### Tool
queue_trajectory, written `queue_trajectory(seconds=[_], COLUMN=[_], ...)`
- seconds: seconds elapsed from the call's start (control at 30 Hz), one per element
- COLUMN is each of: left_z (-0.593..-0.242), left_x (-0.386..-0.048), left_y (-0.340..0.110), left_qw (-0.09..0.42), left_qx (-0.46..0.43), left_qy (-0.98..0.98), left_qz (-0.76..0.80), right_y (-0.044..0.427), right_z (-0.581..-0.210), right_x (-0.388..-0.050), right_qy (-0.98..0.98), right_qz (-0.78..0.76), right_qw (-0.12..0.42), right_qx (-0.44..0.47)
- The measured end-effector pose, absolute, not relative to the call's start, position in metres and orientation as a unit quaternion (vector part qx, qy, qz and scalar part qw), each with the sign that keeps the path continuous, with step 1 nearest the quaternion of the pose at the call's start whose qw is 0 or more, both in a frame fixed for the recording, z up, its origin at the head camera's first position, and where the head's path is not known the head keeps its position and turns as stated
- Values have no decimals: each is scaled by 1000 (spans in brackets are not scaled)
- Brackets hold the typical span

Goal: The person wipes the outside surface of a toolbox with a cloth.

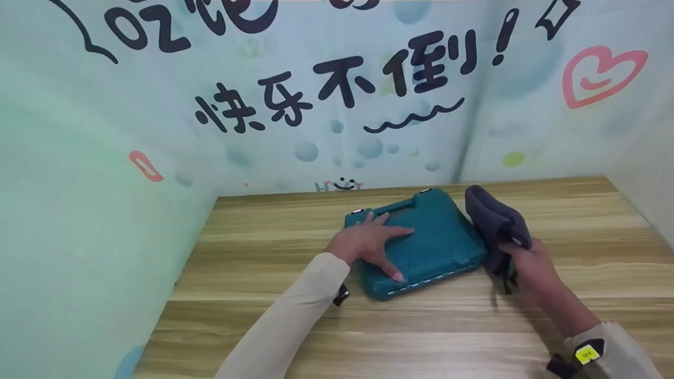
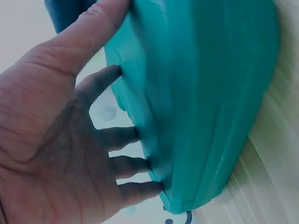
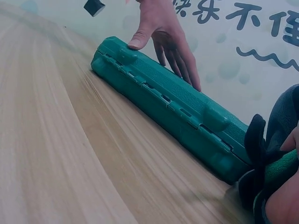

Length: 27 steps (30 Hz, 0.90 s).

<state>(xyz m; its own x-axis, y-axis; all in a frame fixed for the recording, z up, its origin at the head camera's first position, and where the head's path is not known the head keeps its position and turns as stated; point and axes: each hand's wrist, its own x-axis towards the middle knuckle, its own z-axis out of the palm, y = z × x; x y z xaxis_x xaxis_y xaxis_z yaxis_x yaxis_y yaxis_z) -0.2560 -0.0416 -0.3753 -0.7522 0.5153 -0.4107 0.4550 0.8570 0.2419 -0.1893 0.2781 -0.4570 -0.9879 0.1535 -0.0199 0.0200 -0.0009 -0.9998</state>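
Beige long sleeves (image 1: 295, 310) of mine reach over the striped, light wood-grain worktop (image 1: 253, 273). Near its far edge lies a closed, teal, hard-plastic carrying case (image 1: 437, 226). Just beside the case's right edge is a folded, dark grey fabric bundle (image 1: 492, 216), pinched in my right hand (image 1: 534, 268). My left hand (image 1: 374, 239) rests on the case's upper face, fingers and thumb spread apart.
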Motion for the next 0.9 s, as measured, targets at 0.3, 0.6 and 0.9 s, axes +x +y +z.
queue_trajectory(seconds=[0.3,0.6,0.9], left_z=[-383,-387,-393], left_x=[-233,-203,-185], left_y=[-34,-14,11], left_qw=[203,143,103], left_qx=[231,220,177], left_qy=[951,964,971], left_qz=[33,-48,-125], right_y=[275,277,275], right_z=[-458,-458,-456], right_x=[-192,-193,-195], right_qy=[-703,-705,-704], right_qz=[704,700,703], right_qw=[66,68,69], right_qx=[-80,-93,-77])
